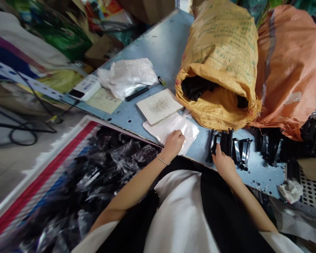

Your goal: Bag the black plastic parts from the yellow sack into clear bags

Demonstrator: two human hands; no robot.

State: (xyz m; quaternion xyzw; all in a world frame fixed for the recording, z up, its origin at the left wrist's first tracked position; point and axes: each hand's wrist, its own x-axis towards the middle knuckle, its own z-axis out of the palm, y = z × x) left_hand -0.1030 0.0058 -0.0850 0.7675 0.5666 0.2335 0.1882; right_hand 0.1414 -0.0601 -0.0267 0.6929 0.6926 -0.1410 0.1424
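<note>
While resting apart on a blue metal table (163, 45), left hand (173, 144) flat on a clear plastic bag (184, 126), thin, glossy, unclamped; right hand (223, 163) against glossy black plastic parts (229, 149), angular, upright, near the bag at the table's near edge, grip indeterminate.

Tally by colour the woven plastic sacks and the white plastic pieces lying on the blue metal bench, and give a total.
Yellow woven plastic sack: 1
Orange woven plastic sack: 1
Crumpled white plastic sheet: 1
Flat translucent white plastic bag: 1
Total: 4
</note>
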